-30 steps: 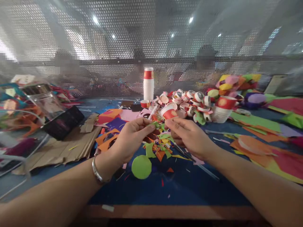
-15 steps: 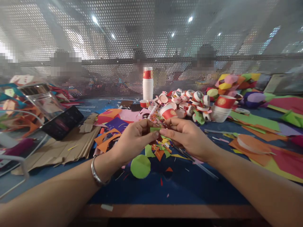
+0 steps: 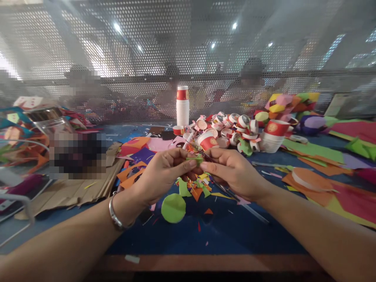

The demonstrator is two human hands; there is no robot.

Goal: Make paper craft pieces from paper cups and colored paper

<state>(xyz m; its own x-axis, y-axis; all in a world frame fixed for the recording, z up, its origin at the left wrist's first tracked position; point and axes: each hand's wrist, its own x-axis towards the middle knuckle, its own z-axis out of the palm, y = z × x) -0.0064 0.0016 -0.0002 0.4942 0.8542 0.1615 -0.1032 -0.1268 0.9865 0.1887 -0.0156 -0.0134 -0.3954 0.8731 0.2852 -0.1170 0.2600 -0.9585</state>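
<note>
Both hands meet over the middle of the table. My left hand (image 3: 170, 166) is closed, pinching a small green paper piece (image 3: 196, 158) between thumb and fingers. My right hand (image 3: 227, 166) is closed too, its thumb and fingertips at the right edge of the same paper. A thin dark object shows by the right fingers; its kind is unclear. Below the hands lie a round green paper disc (image 3: 173, 208) and a heap of coloured paper scraps (image 3: 196, 192).
Paper cups stand in a tall stack (image 3: 182, 111) at the back and a shorter stack (image 3: 273, 136) at right. Between them is a pile of cut cup pieces (image 3: 223, 127). Cardboard (image 3: 88, 188) and a glass jar (image 3: 54, 121) lie left; coloured paper sheets (image 3: 320, 156) lie right.
The green paper between my fingers has turned or folded and now shows a narrower, bent face. Both hands stay close together in nearly the same place.
</note>
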